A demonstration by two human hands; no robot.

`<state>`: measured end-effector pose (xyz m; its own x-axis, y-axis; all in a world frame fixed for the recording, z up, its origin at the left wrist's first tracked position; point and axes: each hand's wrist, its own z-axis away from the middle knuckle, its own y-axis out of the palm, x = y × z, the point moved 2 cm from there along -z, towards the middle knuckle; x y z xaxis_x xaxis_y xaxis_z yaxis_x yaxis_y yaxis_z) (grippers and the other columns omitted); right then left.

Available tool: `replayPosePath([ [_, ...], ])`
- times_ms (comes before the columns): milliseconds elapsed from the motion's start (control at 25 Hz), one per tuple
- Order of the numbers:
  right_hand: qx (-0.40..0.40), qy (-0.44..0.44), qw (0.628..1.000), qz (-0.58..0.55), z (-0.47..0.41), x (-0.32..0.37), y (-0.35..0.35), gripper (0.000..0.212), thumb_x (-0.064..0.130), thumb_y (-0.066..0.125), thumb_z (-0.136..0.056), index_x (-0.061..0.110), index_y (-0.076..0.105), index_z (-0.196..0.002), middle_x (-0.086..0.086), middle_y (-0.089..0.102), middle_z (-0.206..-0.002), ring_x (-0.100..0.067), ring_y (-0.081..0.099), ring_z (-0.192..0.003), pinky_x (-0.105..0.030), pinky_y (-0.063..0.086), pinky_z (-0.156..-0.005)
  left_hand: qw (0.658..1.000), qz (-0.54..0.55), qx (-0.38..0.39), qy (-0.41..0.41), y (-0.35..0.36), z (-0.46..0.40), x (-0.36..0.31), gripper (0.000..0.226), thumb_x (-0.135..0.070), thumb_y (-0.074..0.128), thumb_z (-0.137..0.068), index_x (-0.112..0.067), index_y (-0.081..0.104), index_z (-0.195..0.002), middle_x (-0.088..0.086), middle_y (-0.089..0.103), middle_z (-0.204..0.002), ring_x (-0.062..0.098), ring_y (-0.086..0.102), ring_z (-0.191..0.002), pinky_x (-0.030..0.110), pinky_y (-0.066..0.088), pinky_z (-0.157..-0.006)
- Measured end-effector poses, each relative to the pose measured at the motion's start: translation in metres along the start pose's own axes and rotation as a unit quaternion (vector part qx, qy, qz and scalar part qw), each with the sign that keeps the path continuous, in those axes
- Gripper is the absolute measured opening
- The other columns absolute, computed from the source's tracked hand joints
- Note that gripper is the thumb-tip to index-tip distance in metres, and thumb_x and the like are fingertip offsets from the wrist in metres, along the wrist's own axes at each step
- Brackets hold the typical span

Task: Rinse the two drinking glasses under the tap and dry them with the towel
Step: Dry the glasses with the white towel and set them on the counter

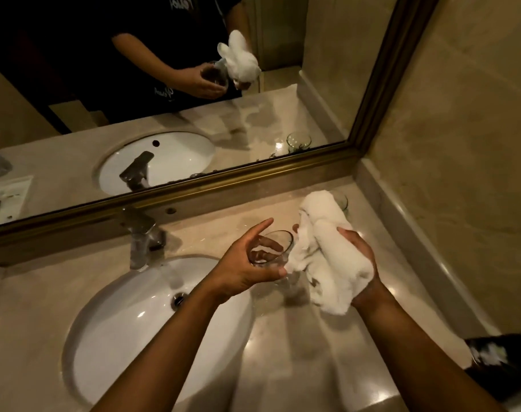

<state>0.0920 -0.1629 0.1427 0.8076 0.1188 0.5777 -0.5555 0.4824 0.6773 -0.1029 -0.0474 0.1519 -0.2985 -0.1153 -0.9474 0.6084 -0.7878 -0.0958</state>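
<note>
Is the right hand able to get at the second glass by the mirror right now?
Probably not yet: the right hand is full of towel, which also hangs in front of the second glass.

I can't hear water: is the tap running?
Off, it seems: no stream falls from the tap into the sink; the handle position is unclear.

One clear drinking glass [269, 248] is held tilted above the bench, just right of the sink, its mouth facing the bunched white towel [324, 254] touching its rim. The second glass [342, 200] stands upright near the bench's back right corner, half hidden behind the towel.
</note>
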Motion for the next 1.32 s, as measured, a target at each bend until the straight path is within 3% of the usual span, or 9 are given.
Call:
replayPosePath([
  [120,-0.009,0.018,1.0,0.003,-0.004,0.012,-0.028,0.049,0.028,0.066,-0.081,-0.002,0.065,-0.121,-0.025,0.069,-0.109,-0.034,0.069,-0.093,-0.038,0.057,-0.079,0.996,-0.011,-0.084,-0.017,0.007,-0.049,0.017,0.093,-0.012,0.094,-0.066,-0.036,0.048,-0.144,0.0,0.065,-0.127,0.021,0.067,-0.115,0.037,0.06,-0.094],
  [240,-0.083,-0.016,0.994,0.062,-0.01,0.019,-0.074,0.064,0.026,0.068,-0.078,0.003,0.053,-0.136,-0.026,0.067,-0.118,-0.035,0.07,-0.096,-0.037,0.058,-0.072,0.98,-0.061,-0.188,-0.034,0.016,-0.1,0.036,0.093,-0.02,0.097,-0.06,-0.038,0.048,-0.138,0.0,0.062,-0.124,0.023,0.066,-0.11,0.042,0.06,-0.092],
  [360,-0.058,-0.034,0.995,0.079,-0.013,0.018,-0.095,0.062,0.023,0.066,-0.079,-0.001,0.051,-0.134,-0.03,0.067,-0.112,-0.036,0.069,-0.092,-0.039,0.058,-0.072,0.961,-0.105,-0.251,-0.049,0.027,-0.142,0.051,0.093,-0.024,0.096,-0.061,-0.032,0.044,-0.138,0.003,0.06,-0.124,0.025,0.064,-0.108,0.047,0.058,-0.094],
  [600,-0.094,-0.027,0.987,0.126,-0.016,0.018,-0.133,0.07,0.028,0.081,-0.07,0.021,0.055,-0.135,-0.017,0.066,-0.126,-0.038,0.064,-0.114,-0.054,0.052,-0.094,0.949,-0.135,-0.283,-0.041,0.034,-0.194,0.073,0.095,-0.019,0.096,-0.064,-0.021,0.041,-0.142,0.008,0.058,-0.13,0.027,0.063,-0.111,0.041,0.057,-0.093],
  [760,-0.105,0.003,0.984,0.141,-0.015,0.022,-0.143,0.052,0.013,0.071,-0.074,0.029,0.063,-0.122,-0.005,0.073,-0.114,-0.025,0.072,-0.101,-0.037,0.059,-0.076,0.949,-0.146,-0.278,-0.044,0.034,-0.212,0.083,0.096,-0.019,0.096,-0.064,-0.02,0.041,-0.142,0.01,0.058,-0.132,0.026,0.063,-0.113,0.04,0.056,-0.095],
  [1120,-0.105,-0.003,0.988,0.117,-0.026,0.02,-0.157,0.058,0.015,0.074,-0.074,0.027,0.06,-0.129,-0.009,0.068,-0.123,-0.03,0.068,-0.109,-0.04,0.058,-0.082,0.945,-0.173,-0.277,-0.019,0.044,-0.219,0.104,0.1,-0.027,0.096,-0.064,-0.022,0.039,-0.146,0.008,0.049,-0.143,0.021,0.057,-0.121,0.042,0.052,-0.105],
  [1240,-0.097,-0.008,0.991,0.092,-0.026,0.017,-0.158,0.078,0.027,0.085,-0.062,0.018,0.055,-0.134,-0.014,0.066,-0.126,-0.031,0.067,-0.11,-0.039,0.057,-0.081,0.943,-0.206,-0.259,-0.04,0.046,-0.212,0.102,0.118,-0.032,0.096,-0.063,-0.025,0.024,-0.156,0.011,0.03,-0.156,0.028,0.04,-0.141,0.034,0.037,-0.115],
  [1320,-0.086,-0.01,0.995,0.051,-0.023,0.017,-0.155,0.082,0.028,0.084,-0.06,0.013,0.054,-0.135,-0.017,0.066,-0.125,-0.032,0.067,-0.107,-0.04,0.057,-0.08,0.925,-0.257,-0.28,-0.022,0.051,-0.191,0.094,0.114,-0.035,0.093,-0.067,-0.026,0.023,-0.156,0.012,0.022,-0.157,0.029,0.031,-0.144,0.034,0.031,-0.116],
])
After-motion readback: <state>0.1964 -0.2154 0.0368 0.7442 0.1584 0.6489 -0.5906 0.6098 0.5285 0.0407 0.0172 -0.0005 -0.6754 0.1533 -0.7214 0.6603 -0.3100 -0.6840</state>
